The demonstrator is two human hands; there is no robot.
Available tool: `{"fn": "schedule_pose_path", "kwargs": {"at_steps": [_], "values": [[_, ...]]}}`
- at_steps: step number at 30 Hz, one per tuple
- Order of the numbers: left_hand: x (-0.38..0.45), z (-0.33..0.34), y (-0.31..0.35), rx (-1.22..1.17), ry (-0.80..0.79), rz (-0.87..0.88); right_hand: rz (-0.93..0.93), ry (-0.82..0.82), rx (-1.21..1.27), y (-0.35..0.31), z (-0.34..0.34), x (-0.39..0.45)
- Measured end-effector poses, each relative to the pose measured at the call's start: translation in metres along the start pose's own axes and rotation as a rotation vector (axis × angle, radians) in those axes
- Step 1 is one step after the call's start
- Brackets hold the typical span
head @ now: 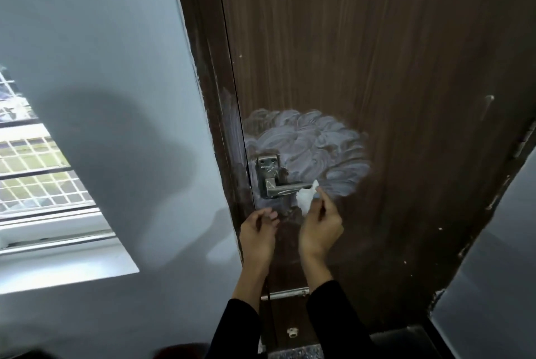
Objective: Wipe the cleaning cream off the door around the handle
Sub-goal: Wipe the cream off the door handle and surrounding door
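Wiping barely begun, by the look of it. Cleaning cream spread in pale swirls over the brown door, mostly above and to the right of the handle, with a thinner smear across the door's edge onto the frame at the left. Below the handle, darker wood with only a faint haze (possibly wiped already, possibly never coated; impossible to tell from here).

Right hand raised at the lower right margin of the patch, fingers curled and pinching a small crumpled white tissue, held against the door just beside the tip of the lever. Left hand lower and to the left, near the door's edge beneath the lock plate, fingers loosely curled with nothing visible in them; contact with the door not clear.

Step in hand: the first passes at the bottom right rim of the cream, close under the lever.

Next move, as a judgement: sweeping the tissue up and across the thick swirls, firm and overlapping, working from the rim inward so as not to spread the cream onto clean wood. Tight going around the plate and behind the lever, likely needing a folded corner. Small tissue against a heavy coat, so probably soon loaded and due for refolding or replacing. Smear on the frame also left to do.
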State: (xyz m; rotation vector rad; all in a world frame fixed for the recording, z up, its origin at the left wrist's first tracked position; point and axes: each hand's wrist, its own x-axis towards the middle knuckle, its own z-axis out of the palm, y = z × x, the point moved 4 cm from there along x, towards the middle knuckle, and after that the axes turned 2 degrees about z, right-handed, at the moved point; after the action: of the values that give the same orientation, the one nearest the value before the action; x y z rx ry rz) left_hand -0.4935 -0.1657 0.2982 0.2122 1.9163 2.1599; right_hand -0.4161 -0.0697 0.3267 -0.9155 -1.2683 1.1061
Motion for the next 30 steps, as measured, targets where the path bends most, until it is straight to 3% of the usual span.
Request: {"fn": "schedule_pose_path", "kwargs": {"at_steps": [5,9,15,20,23,26,30], "values": [[0.022,0.000,-0.014,0.069,-0.025,-0.023,-0.235,-0.084,-0.078,0.001,0.033,-0.011],[0.030,0.002,-0.012,-0.098,-0.030,-0.111,-0.281,-0.197,-0.142,0.009,0.052,-0.018],[0.043,0.017,0.006,-0.342,-0.109,-0.227,-0.231,-0.014,-0.119,0.010,0.047,0.004],[0.047,0.023,0.004,-0.482,-0.124,-0.368,-0.272,-0.309,-0.147,0.013,0.067,-0.013],[0.051,0.020,0.001,-0.570,-0.147,-0.406,-0.374,-0.233,-0.178,0.017,0.051,-0.004],[0.049,0.025,-0.002,-0.633,-0.230,-0.426,-0.321,-0.120,-0.170,0.016,0.041,0.012],[0.047,0.029,-0.009,-0.738,-0.277,-0.461,-0.438,-0.297,-0.269,0.013,0.052,-0.003]]}}
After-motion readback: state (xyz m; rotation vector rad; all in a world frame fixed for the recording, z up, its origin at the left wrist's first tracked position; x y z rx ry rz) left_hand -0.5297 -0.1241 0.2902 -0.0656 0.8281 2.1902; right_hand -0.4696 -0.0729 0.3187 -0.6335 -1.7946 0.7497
